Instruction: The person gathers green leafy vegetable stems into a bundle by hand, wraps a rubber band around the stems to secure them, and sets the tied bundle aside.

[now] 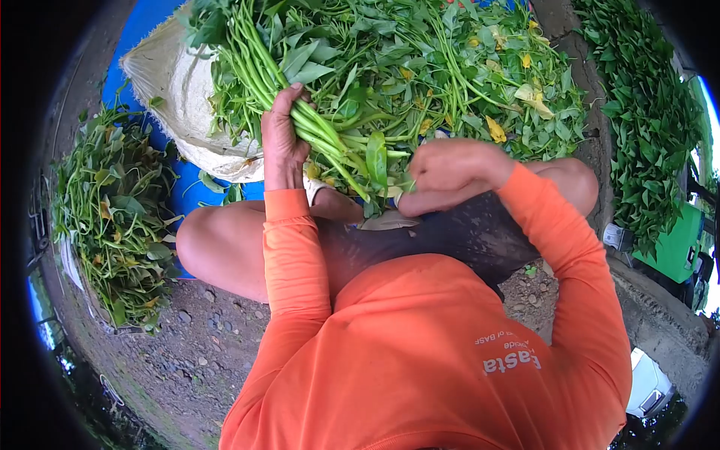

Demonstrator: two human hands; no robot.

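Note:
A bundle of long green stems (259, 71) with leafy tops lies in my left hand (285, 135), whose fingers wrap round it, thumb on top. The cut ends point down toward my lap. Right of those ends, my right hand (454, 165) is closed, its fingers curled and partly blurred. A thin green bit shows by its fingertips, but what it grips is too small to make out. A broad green leaf (376, 161) hangs at the stem ends between the hands. Beyond them spreads a heap of loose greens (480, 82) with some yellow leaves.
A whitish woven sack (187, 97) lies on a blue sheet (184, 187) at the left. Another pile of greens (112, 217) stands at far left. Dark green bundles (645, 112) line the right side, near a green container (679, 240). My crossed legs are below the hands.

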